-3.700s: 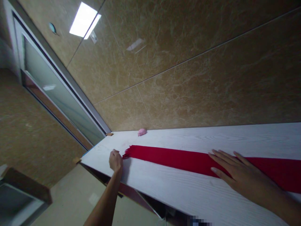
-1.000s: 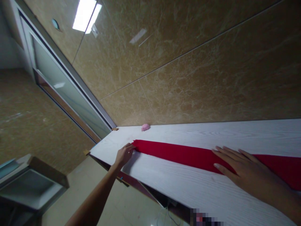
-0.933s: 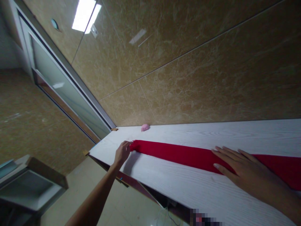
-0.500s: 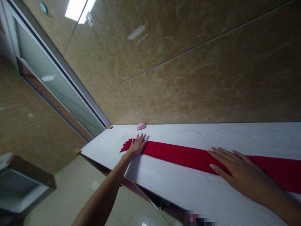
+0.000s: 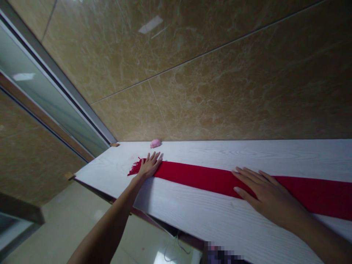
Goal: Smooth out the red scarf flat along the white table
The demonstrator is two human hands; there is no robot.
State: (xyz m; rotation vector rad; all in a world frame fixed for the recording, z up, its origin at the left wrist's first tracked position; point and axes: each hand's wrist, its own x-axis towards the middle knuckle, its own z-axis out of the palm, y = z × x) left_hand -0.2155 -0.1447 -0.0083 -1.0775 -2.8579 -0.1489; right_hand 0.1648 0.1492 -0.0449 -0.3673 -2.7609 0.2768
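Note:
A long red scarf (image 5: 198, 178) lies stretched along a white wood-grain tabletop (image 5: 209, 216), its fringed end at the far left. My left hand (image 5: 150, 165) rests flat on that fringed end with fingers spread. Nearer to me, my right hand (image 5: 261, 190) lies flat on the scarf too, fingers stretched out toward the left. Neither hand grips anything.
A small pink object (image 5: 155, 143) sits at the back of the table against the brown marble wall (image 5: 220, 80). A glass door with a grey frame (image 5: 41, 91) stands at the left. Glossy floor (image 5: 82, 227) shows below the table's left edge.
My left hand, earlier pinching the scarf's fringed end, has let go and now lies flat and open on it. My right hand stays flat on the scarf. The view has shifted right.

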